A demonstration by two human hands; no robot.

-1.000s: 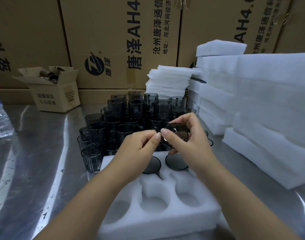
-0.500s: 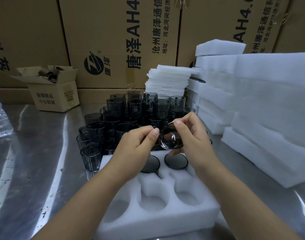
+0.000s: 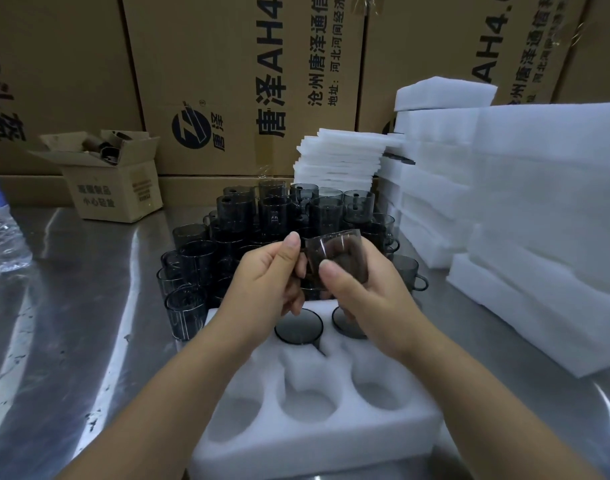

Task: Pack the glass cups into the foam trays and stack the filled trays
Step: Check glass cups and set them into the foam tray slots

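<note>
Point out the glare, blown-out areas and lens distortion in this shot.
Head view: bright glare streaks run across the steel table; the white foam stacks on the right are nearly blown out, with little surface detail; the cartons at the back have edges leaning outward, which is wide-angle distortion; the held glass cup reads dark but see-through.

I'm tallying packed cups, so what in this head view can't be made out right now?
The foam tray, far-left corner, head view: covered by the left hand; filled or empty, cannot tell.
The packed cup at far right: half hidden under the right hand.
The held cup: lower part covered by the right thumb.
The loose cups: back rows overlap, too dark to count.
The water bottle: cut off by the left edge.
</note>
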